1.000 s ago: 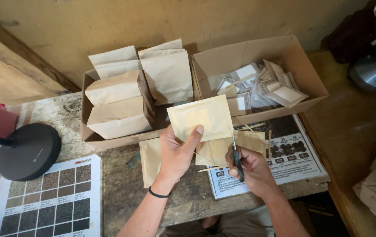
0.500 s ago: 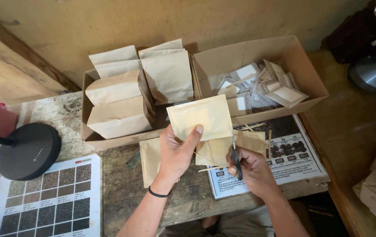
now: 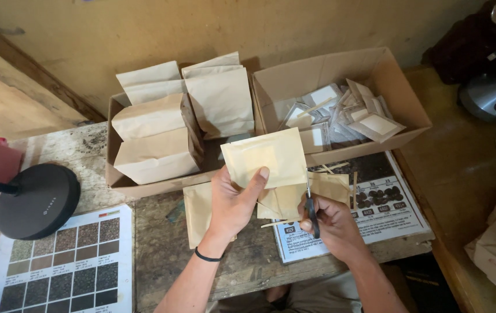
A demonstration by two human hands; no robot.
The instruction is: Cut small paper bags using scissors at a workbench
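A: Bench state? Big stuff first.

B: Worn wooden workbench [image 3: 161, 255]. Two open cardboard boxes at the back, touching side by side. Left box [image 3: 121, 184] has kraft paper bags [image 3: 155, 136] standing upright. Right box [image 3: 401, 93] holds a loose heap of small flat packets [image 3: 369, 122].

A: Flat items?

B: Printed swatch chart [image 3: 68, 266] front left, grid of brown squares. Round black lamp base [image 3: 36, 200] just behind it. Second printed sheet [image 3: 387, 208] in front of the right box, thin paper strips lying on it.

A: Hands?

B: Left hand [image 3: 233, 203] pinches a flat tan envelope [image 3: 265, 155] by its lower edge, thumb on the front face, other fingers behind. Envelope is lifted, slightly tilted, in front of the seam between the boxes. Black band on that wrist.

A: Right?

B: Right hand [image 3: 332, 223] is closed round black-handled scissors [image 3: 311, 208], blades pointing up at the envelope's lower right corner. Can't tell if the blades touch the paper.

A: Under the hands?

B: More tan envelopes [image 3: 198, 206] flat on the bench.
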